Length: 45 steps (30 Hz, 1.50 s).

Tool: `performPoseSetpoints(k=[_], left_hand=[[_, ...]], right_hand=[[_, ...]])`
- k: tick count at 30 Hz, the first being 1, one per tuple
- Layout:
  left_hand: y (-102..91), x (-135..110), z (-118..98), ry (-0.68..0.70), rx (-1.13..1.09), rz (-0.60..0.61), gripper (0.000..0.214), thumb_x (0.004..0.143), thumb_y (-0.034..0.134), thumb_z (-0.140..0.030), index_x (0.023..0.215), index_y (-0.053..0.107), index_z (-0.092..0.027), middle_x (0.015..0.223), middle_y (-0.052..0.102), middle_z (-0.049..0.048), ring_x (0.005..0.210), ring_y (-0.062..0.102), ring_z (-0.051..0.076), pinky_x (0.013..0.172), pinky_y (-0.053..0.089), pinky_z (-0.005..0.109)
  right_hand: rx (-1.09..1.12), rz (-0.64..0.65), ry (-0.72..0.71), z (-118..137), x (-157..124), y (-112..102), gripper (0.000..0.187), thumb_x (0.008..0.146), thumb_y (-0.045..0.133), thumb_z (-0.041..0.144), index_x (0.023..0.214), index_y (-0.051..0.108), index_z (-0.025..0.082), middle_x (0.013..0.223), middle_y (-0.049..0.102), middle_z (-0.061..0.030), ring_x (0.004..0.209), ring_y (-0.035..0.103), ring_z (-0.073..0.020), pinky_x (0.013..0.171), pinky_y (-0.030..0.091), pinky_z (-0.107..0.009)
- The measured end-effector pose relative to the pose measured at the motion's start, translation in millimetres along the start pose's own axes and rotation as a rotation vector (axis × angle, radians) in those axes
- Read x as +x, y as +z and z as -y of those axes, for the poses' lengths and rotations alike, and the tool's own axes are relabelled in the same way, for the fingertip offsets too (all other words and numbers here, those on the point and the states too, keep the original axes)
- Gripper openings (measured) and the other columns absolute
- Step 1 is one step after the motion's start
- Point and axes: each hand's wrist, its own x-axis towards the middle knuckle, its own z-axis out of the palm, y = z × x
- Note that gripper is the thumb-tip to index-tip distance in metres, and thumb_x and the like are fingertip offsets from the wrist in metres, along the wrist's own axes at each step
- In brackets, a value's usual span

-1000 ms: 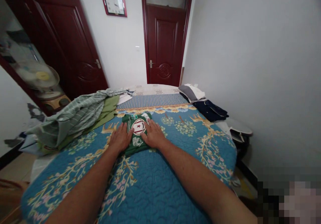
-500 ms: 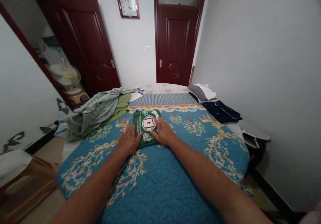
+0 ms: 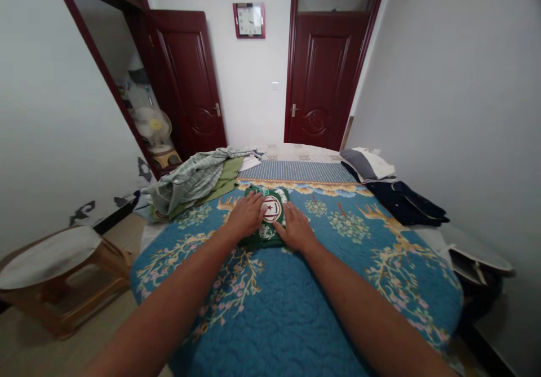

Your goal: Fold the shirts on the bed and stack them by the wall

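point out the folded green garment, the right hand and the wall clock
Folded green garment [image 3: 273,211]: head view, on the white print near its middle.
Right hand [image 3: 298,227]: head view, on the back of the hand.
Wall clock [image 3: 249,21]: head view, on the dial.

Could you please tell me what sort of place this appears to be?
Probably a room in a home: a folded green garment lies on a floral quilted cover, and a wall clock hangs between two dark red doors.
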Motion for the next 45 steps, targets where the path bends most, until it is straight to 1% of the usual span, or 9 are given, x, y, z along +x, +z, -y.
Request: performPoseSetpoints(k=[4,7,17,24,29,33,37,41,45], left_hand=[[6.0,33,-7,0.098,-0.004,0.146,0.056,0.112,0.036,-0.039,0.165,0.049,-0.025,0.172,0.047,0.0114,0.16,0.04,0.03,0.13,0.034,0.052],[19.3,54,-10,0.073,-0.023,0.23,0.058,0.113,0.03,-0.047,0.167,0.046,-0.033,0.176,0.04,0.0094,0.161,0.038,0.034,0.126,0.036,0.059],[42.5,100,-19,-0.091,-0.122,0.286,0.062,0.107,0.032,-0.068,0.153,0.062,-0.039,0.162,0.056,0.0136,0.152,0.046,0.044,0.121,0.025,0.078],[46.5,101,-21,-0.077,-0.151,0.239,0.065,0.106,0.042,-0.065,0.165,0.046,-0.039,0.168,0.049,0.0138,0.153,0.045,0.044,0.123,0.021,0.078],[52.8,104,-14,0.012,-0.142,0.241,0.059,0.109,0.036,-0.064,0.159,0.056,-0.04,0.162,0.058,0.0117,0.151,0.049,0.04,0.126,0.024,0.071],[54.7,104,-11,-0.078,-0.258,0.052,0.064,0.109,0.038,-0.063,0.157,0.058,-0.026,0.156,0.064,0.0137,0.147,0.055,0.033,0.128,0.032,0.056],[52.6,99,-1,-0.179,-0.327,-0.138,0.054,0.112,0.039,-0.048,0.151,0.063,-0.019,0.153,0.067,0.012,0.143,0.059,0.023,0.123,0.04,0.036],[50.5,80,26,-0.257,-0.231,-0.023,0.052,0.112,0.041,-0.049,0.142,0.069,-0.018,0.146,0.071,0.0146,0.139,0.062,0.027,0.122,0.041,0.041],[49.2,44,58,-0.33,-0.177,0.029,0.062,0.113,0.033,-0.055,0.161,0.051,-0.02,0.166,0.055,0.0142,0.155,0.047,0.03,0.127,0.033,0.049]], right_hand=[[-0.03,0.004,0.048,3,-2,1,0.071,0.108,0.045,0.041,0.169,0.036,0.006,0.174,0.036,-0.0246,0.162,0.034,-0.0338,0.13,0.027,-0.051],[-0.085,-0.019,0.162,9,-5,4,0.075,0.107,0.046,0.046,0.166,0.038,0.002,0.17,0.039,-0.0297,0.159,0.036,-0.0399,0.129,0.026,-0.058],[-0.165,0.025,0.216,9,-2,11,0.081,0.106,0.045,0.054,0.164,0.04,-0.003,0.168,0.041,-0.0323,0.159,0.034,-0.0445,0.128,0.023,-0.061],[-0.187,0.036,0.205,12,-4,8,0.08,0.107,0.041,0.053,0.164,0.04,-0.003,0.167,0.043,-0.0314,0.159,0.034,-0.0434,0.129,0.023,-0.06],[-0.19,0.035,0.203,9,-3,10,0.081,0.107,0.042,0.053,0.164,0.04,-0.004,0.166,0.043,-0.0328,0.159,0.034,-0.0437,0.128,0.024,-0.061],[-0.187,0.035,0.201,8,-4,10,0.079,0.107,0.042,0.054,0.164,0.04,-0.001,0.166,0.044,-0.0313,0.159,0.035,-0.0431,0.128,0.024,-0.061],[-0.189,0.029,0.2,11,-6,6,0.079,0.108,0.04,0.054,0.164,0.04,-0.002,0.167,0.043,-0.0313,0.159,0.035,-0.0424,0.129,0.023,-0.06],[-0.181,0.026,0.195,13,-7,4,0.079,0.108,0.041,0.053,0.164,0.04,-0.002,0.166,0.043,-0.032,0.159,0.036,-0.0424,0.128,0.024,-0.061],[-0.182,0.036,0.2,14,-6,3,0.079,0.108,0.042,0.053,0.164,0.041,-0.002,0.167,0.043,-0.0314,0.158,0.036,-0.0424,0.129,0.023,-0.061]])
